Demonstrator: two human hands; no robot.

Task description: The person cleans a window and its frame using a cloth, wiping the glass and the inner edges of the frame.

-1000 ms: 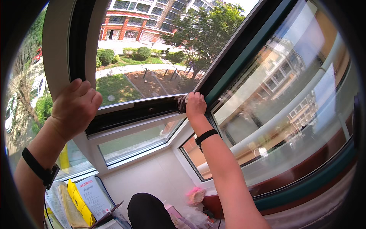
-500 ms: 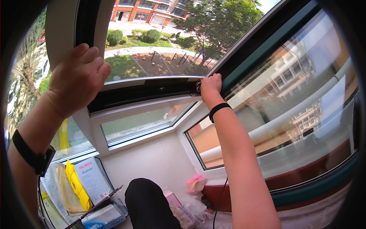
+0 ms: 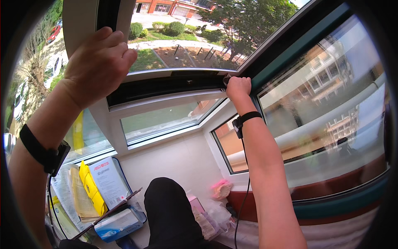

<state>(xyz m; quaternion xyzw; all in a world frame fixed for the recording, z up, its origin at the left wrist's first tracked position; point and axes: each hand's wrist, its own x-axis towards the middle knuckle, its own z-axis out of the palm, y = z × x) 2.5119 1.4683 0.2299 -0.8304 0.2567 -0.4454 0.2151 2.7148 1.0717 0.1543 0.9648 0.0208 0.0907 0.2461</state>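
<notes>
My left hand [image 3: 98, 62] is closed around the upright window post [image 3: 78, 20], its fingers curled at the post's dark inner channel [image 3: 107, 16]. To the right, my right hand [image 3: 239, 89] is closed at the corner where the black lower window track [image 3: 166, 88] meets the dark side frame [image 3: 265, 54]. A small greyish piece [image 3: 226, 79] shows beside its fingers; its kind is too small to tell. My right fingertips are partly hidden. Both wrists wear black straps, each with a small box and a cable.
A large glass pane [image 3: 319, 112] with a green frame stands at right. Below lie papers and a yellow folder [image 3: 92, 189], a blue-and-white box [image 3: 118, 225], a thin dark rod [image 3: 108, 212], a pink item [image 3: 222, 189] and clear plastic bags [image 3: 219, 213]. My knee [image 3: 168, 207] is between them.
The whole view has shifted, so the scene sits farther right and higher. My left hand keeps its grip on the post. My right wrist has turned, and its strap's box now shows.
</notes>
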